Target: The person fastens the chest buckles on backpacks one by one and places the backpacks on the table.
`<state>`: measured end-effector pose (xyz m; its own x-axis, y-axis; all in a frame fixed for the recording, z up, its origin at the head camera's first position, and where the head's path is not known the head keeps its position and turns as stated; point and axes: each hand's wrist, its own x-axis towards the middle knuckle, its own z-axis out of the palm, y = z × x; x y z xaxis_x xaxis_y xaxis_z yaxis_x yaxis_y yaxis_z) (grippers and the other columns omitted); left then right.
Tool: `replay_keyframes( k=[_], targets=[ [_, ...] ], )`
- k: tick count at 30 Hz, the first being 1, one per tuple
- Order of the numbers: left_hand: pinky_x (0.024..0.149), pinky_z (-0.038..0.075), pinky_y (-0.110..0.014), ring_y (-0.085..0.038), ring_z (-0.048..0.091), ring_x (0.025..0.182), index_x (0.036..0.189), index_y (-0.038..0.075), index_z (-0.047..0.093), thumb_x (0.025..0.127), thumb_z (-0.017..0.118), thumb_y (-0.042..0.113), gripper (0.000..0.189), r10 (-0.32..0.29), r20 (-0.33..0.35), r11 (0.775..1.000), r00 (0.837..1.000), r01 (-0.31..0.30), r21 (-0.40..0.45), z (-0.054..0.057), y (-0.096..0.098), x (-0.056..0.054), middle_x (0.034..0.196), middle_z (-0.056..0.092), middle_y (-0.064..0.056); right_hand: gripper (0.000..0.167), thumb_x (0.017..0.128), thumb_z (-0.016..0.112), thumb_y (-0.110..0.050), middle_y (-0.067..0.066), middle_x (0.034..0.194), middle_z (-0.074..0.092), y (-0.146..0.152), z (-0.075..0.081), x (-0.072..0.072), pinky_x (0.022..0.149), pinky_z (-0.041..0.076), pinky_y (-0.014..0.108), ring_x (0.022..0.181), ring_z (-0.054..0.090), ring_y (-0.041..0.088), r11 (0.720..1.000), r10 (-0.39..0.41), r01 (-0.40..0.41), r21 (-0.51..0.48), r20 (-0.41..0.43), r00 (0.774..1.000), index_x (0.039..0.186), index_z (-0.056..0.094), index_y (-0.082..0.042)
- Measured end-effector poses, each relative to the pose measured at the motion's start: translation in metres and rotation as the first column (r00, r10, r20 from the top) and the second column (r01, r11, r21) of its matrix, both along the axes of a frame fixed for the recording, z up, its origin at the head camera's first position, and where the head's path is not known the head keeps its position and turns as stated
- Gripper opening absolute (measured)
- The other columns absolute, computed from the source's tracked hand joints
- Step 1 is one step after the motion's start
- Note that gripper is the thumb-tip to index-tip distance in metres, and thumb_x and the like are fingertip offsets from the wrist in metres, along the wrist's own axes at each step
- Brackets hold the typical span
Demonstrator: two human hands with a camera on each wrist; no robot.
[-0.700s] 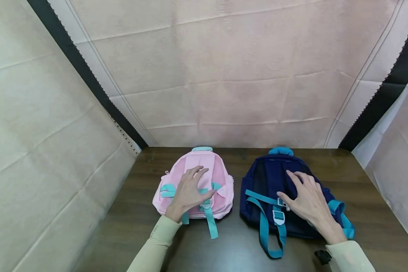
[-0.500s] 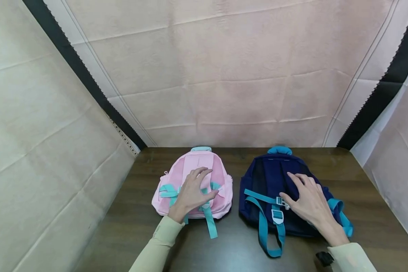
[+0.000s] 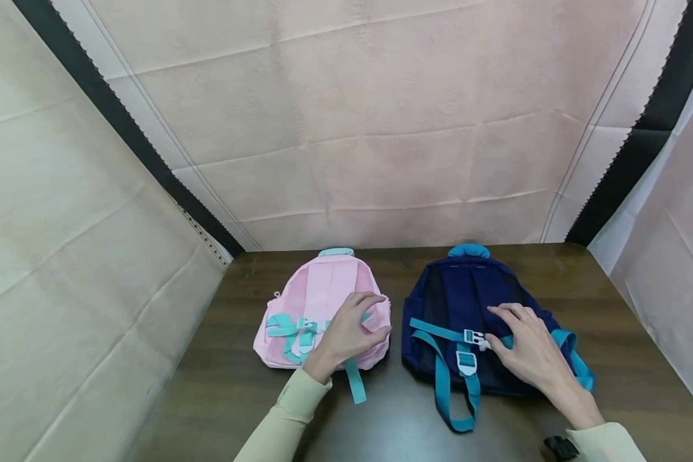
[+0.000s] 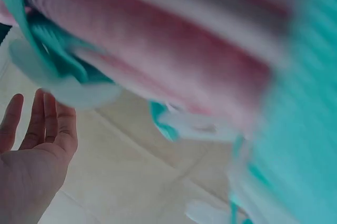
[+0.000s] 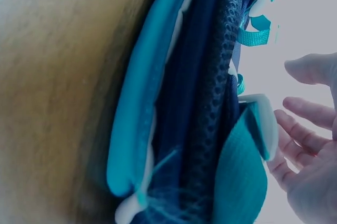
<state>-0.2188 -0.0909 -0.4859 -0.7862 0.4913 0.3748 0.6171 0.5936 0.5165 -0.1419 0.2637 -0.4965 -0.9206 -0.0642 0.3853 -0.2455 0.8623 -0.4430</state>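
Note:
A pink backpack lies on the table with its shoulder-strap side up, crossed by turquoise webbing straps and a white buckle. Over its right half hovers my left hand, fingers loosely bent and thumb spread apart; nothing is in its grasp in the left wrist view either. To the right lies a navy backpack with blue straps. My right hand is above its right side, thumb beside a white buckle. In the right wrist view, the right hand's fingers are near a pale plastic strap piece; contact is unclear.
Both bags lie on a dark brown wooden table. A blue strap loop hangs toward the near edge. Pale fabric walls enclose the back and sides. A black object is by the right sleeve.
My left hand has moved right across the pink backpack, uncovering its white buckle. My right hand has shifted slightly right, off the navy bag's buckle. The head view has turned a little.

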Motion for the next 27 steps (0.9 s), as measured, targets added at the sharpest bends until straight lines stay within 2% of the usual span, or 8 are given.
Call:
replay_keyframes(
  k=[5, 10, 14, 20, 27],
  targets=[
    [0.117, 0.056, -0.048, -0.029, 0.060, 0.138, 0.144, 0.009, 0.068, 0.095, 0.081, 0.033, 0.056, -0.021, 0.066, 0.999, 0.998, 0.023, -0.031, -0.003, 0.014, 0.006, 0.150, 0.066, -0.012, 0.048, 0.090, 0.083, -0.008, 0.030, 0.133, 0.068, 0.004, 0.001, 0.006, 0.103, 0.049, 0.074, 0.121, 0.058, 0.049, 1.000, 0.004, -0.003, -0.014, 0.058, 0.998, 0.135, 0.070, 0.003],
    [0.117, 0.056, -0.049, -0.029, 0.059, 0.139, 0.144, 0.011, 0.068, 0.098, 0.079, 0.034, 0.053, -0.053, 0.104, 0.997, 0.993, 0.059, -0.049, -0.009, 0.029, 0.010, 0.151, 0.065, -0.012, 0.043, 0.088, 0.083, -0.005, 0.026, 0.126, 0.072, 0.009, 0.001, 0.010, 0.099, 0.052, 0.071, 0.117, 0.062, 0.045, 1.000, 0.018, -0.016, -0.022, 0.052, 0.999, 0.129, 0.073, 0.004],
    [0.113, 0.060, -0.044, -0.025, 0.062, 0.135, 0.143, 0.014, 0.070, 0.099, 0.077, 0.033, 0.049, -0.077, 0.087, 0.994, 0.993, 0.083, -0.065, -0.011, 0.043, 0.013, 0.148, 0.067, -0.009, 0.040, 0.087, 0.084, -0.004, 0.024, 0.124, 0.073, 0.013, 0.001, 0.011, 0.098, 0.054, 0.071, 0.116, 0.063, 0.045, 0.999, 0.028, -0.027, -0.025, 0.062, 0.998, 0.125, 0.076, 0.004],
    [0.111, 0.060, -0.036, -0.023, 0.064, 0.130, 0.139, 0.011, 0.073, 0.101, 0.076, 0.029, 0.043, -0.135, 0.061, 0.988, 0.989, 0.139, -0.066, -0.013, 0.064, 0.019, 0.144, 0.070, -0.008, 0.038, 0.088, 0.083, -0.005, 0.023, 0.124, 0.073, 0.016, -0.001, 0.015, 0.099, 0.054, 0.069, 0.117, 0.063, 0.044, 0.999, 0.042, -0.042, -0.003, 0.116, 0.992, 0.125, 0.076, 0.004],
    [0.110, 0.060, -0.032, -0.021, 0.063, 0.131, 0.139, 0.012, 0.073, 0.102, 0.075, 0.030, 0.042, -0.172, 0.084, 0.977, 0.981, 0.181, -0.111, -0.013, 0.082, 0.022, 0.145, 0.071, -0.006, 0.040, 0.087, 0.087, -0.007, 0.021, 0.124, 0.074, 0.015, -0.008, 0.017, 0.098, 0.055, 0.067, 0.115, 0.062, 0.041, 0.997, 0.074, -0.077, 0.025, 0.128, 0.989, 0.124, 0.078, 0.002]
  ],
)
